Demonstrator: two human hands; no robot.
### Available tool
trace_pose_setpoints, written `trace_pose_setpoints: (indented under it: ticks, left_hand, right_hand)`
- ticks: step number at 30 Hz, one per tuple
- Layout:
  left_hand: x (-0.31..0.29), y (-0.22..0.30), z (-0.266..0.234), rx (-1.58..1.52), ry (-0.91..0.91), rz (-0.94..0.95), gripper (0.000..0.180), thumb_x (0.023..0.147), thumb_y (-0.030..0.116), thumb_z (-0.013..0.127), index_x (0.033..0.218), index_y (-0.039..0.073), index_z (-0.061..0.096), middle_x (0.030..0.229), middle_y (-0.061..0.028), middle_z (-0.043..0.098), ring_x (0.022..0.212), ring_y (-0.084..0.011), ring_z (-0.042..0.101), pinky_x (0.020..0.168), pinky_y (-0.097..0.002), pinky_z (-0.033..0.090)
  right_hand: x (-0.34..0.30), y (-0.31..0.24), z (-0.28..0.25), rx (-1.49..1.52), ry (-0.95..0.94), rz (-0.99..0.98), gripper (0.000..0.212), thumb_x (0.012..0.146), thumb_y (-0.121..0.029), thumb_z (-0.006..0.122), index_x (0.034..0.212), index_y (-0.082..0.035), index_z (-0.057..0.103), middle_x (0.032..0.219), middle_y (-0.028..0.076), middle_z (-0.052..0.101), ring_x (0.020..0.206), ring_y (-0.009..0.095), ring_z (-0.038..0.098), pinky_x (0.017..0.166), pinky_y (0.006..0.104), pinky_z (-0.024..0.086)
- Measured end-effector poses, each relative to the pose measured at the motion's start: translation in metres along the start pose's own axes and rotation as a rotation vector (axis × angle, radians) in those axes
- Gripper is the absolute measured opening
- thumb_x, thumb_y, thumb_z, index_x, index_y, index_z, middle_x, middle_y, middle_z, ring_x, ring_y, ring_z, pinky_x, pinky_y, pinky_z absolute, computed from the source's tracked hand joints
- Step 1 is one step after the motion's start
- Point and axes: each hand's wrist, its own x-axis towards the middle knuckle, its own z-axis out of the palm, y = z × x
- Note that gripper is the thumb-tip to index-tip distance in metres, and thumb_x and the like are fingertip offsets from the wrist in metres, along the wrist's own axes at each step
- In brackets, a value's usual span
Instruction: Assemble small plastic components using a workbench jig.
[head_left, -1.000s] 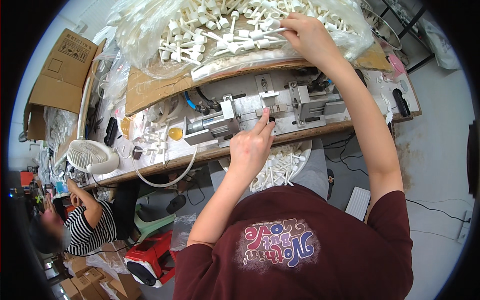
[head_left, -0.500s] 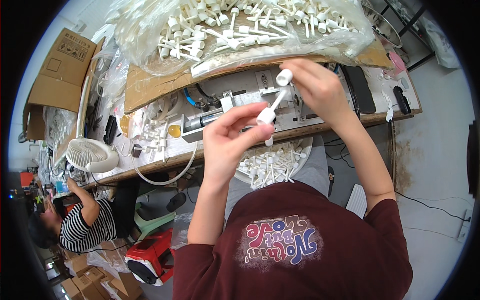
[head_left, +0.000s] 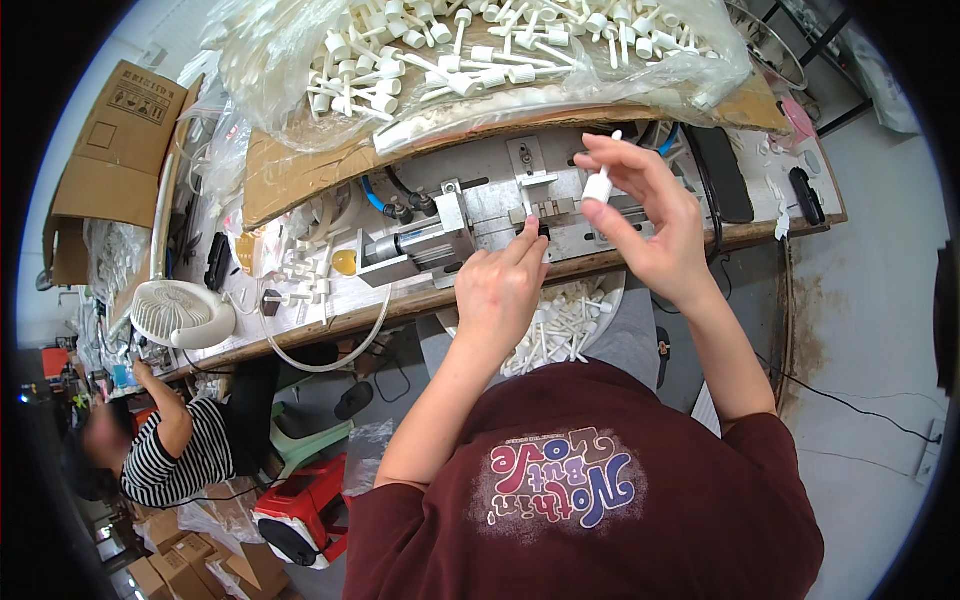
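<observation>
We look down through one wide fisheye camera, the left of a pair worn on the head, close above the wearer's shirt [head_left: 570, 500]. Our view faces forward over the left fingers [head_left: 528, 238] and right fingers [head_left: 640, 160] — both near the middle — to the desk [head_left: 415, 303] beyond. It reaches a co-worker [head_left: 190, 450] far left and floor [head_left: 880, 320] at right — edges bending toward the dark rim.

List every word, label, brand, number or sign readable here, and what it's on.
Maroon shirt: large multicoloured lettering, upside down in view; wording not copied here.
Same shirt: finer line, too small to read.
Cardboard box: dark printing and symbols, too small to read.
Lower-left cartons: small marks, unreadable.
</observation>
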Motion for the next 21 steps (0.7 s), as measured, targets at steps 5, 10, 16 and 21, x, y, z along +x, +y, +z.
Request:
trace_pose_setpoints:
  ticks: [5, 10, 16, 21]
  left_hand:
    - [-0.001, -0.002, -0.004, -0.019, -0.026, -0.003, 0.026, 0.073, 0.012, 0.077, 0.097, 0.004, 0.072, 0.114, -0.0095, 0.071, 0.066, -0.0172, 0.068, 0.06, -0.0303, 0.049]
    - [0.023, -0.006, -0.03, -0.33, 0.009, -0.148, 0.025, 0.078, 0.02, 0.079, 0.098, 0.007, 0.071, 0.1, -0.0084, 0.073, 0.062, -0.0181, 0.068, 0.056, -0.0296, 0.051]
    - [0.092, -0.045, -0.063, -0.038, 0.398, -0.098, 0.026, 0.08, 0.018, 0.08, 0.103, 0.006, 0.074, 0.087, -0.0084, 0.071, 0.078, -0.0179, 0.067, 0.069, -0.0304, 0.052]
    - [0.125, -0.077, -0.042, 0.052, 0.357, -0.154, 0.032, 0.079, 0.027, 0.081, 0.103, 0.006, 0.074, 0.083, -0.0077, 0.069, 0.078, -0.0209, 0.066, 0.073, -0.0333, 0.052]
  right_hand:
    - [-0.019, -0.005, -0.005, -0.223, -0.201, -0.052, 0.028, 0.079, -0.004, 0.074, 0.105, -0.001, 0.064, 0.129, 0.012, 0.062, 0.101, 0.026, 0.066, 0.079, 0.0354, 0.056]
    - [-0.04, 0.013, 0.001, -0.548, -0.226, -0.323, 0.029, 0.074, -0.002, 0.072, 0.102, 0.001, 0.063, 0.127, 0.015, 0.062, 0.096, 0.03, 0.066, 0.078, 0.0363, 0.054]
    - [-0.052, 0.026, 0.018, -0.708, -0.339, -0.387, 0.032, 0.071, -0.001, 0.073, 0.101, 0.0, 0.065, 0.128, 0.015, 0.064, 0.084, 0.023, 0.068, 0.07, 0.0331, 0.051]
    - [-0.049, 0.037, 0.035, -0.807, -0.357, -0.436, 0.021, 0.074, -0.006, 0.071, 0.094, -0.003, 0.066, 0.119, 0.011, 0.07, 0.055, 0.017, 0.058, 0.058, 0.027, 0.043]
